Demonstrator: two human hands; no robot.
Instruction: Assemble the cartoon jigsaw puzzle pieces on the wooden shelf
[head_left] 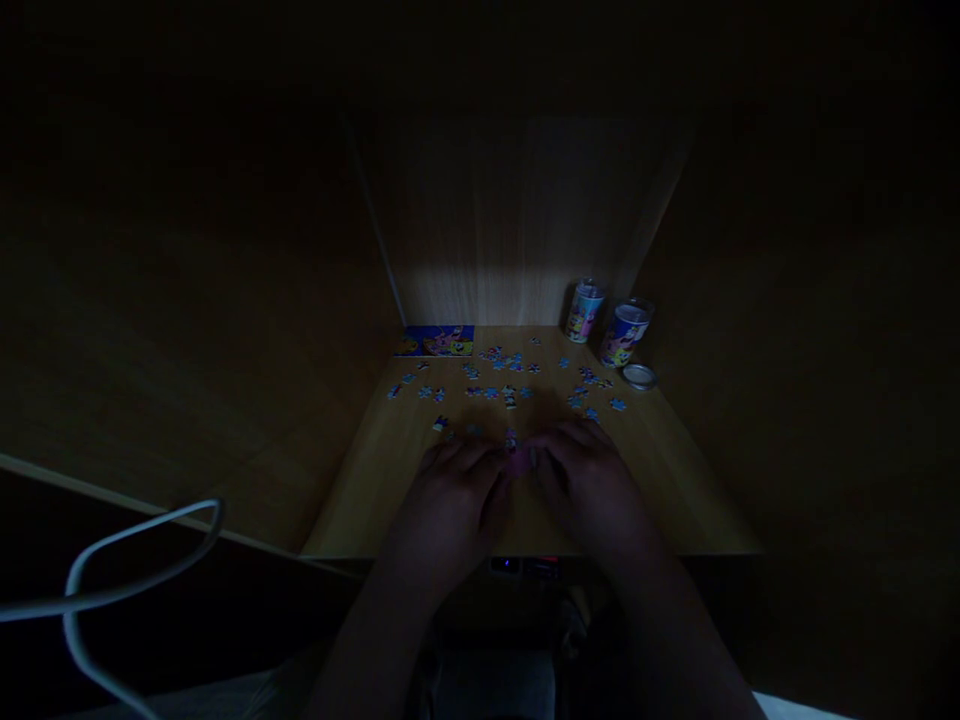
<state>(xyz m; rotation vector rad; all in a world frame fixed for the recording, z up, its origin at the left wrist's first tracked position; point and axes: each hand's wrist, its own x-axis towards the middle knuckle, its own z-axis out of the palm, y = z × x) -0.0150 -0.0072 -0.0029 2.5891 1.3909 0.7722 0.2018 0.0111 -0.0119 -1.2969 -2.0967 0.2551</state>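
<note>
Head view: a pale cable [142, 578] is looping in at the lower left, nearest you, outside the side panel. Beyond your forearms, the table [360, 510] is stretching away in dim light, its front edge running beneath your wrists. Your left hand [459, 478] and right hand [589, 470] are resting over the near part of the table, fingers turning inward. Between them, a pink puzzle part [520, 461] is lying at the fingertips of both hands. You are touching it from either side, but the shadow is hiding your grip, so whether either hand is clamped on it or only resting against it, you cannot tell. A small patterned piece [511, 440] is sitting just past the pink part. Farther on, loose puzzle pieces [491, 392] are spreading across the table in scattered groups. A round metal lid [639, 377] is lying at the right, just in front of two printed cans [625, 335] that are standing upright. At the far left, a blue picture card [450, 341] is lying by the wooden back panel [517, 230].
</note>
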